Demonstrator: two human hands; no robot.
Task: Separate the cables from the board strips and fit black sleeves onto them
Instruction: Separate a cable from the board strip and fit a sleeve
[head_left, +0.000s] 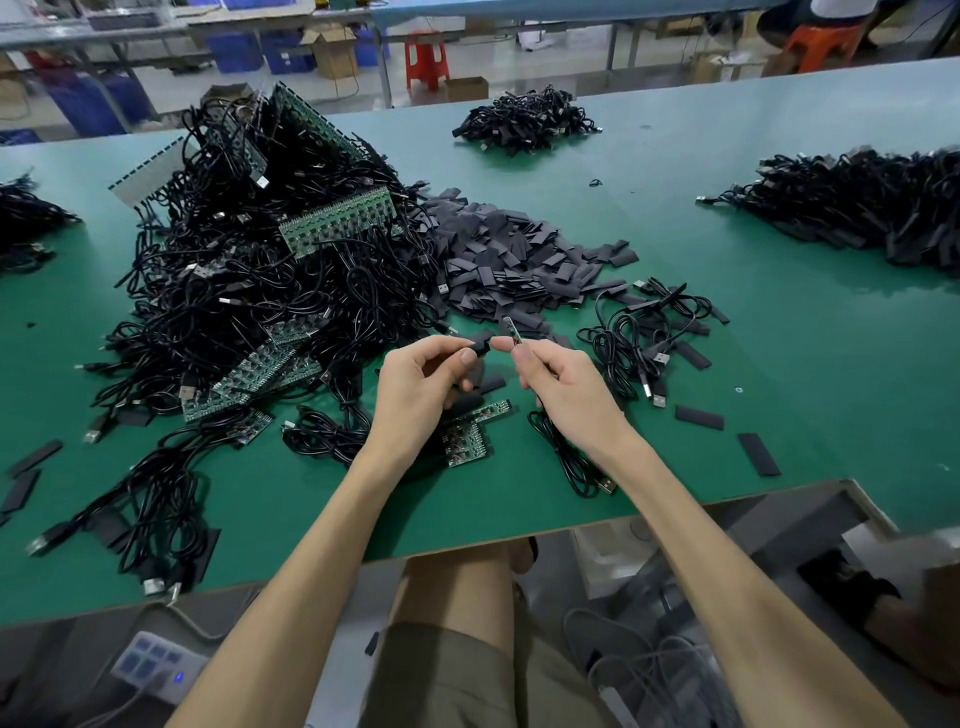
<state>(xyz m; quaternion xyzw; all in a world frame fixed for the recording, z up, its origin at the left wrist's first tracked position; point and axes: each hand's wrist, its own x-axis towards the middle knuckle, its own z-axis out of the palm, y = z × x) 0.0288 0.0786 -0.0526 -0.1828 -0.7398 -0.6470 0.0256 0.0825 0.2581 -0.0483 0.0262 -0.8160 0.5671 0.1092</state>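
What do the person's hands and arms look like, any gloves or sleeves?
The left hand and right hand are bare: no gloves, rings or watch. No shirt sleeves show on either arm up to the frame edge. Khaki shorts are worn below.

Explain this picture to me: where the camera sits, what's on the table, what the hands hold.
No machine here: a person works bare-handed, filmed by one head-worn camera looking down. The green table carries a big pile of black cables still joined to green board strips, a heap of flat black sleeves, and a few loose cables on the right. The left hand pinches one sleeve; the right hand pinches a cable's small board end, held close to it.
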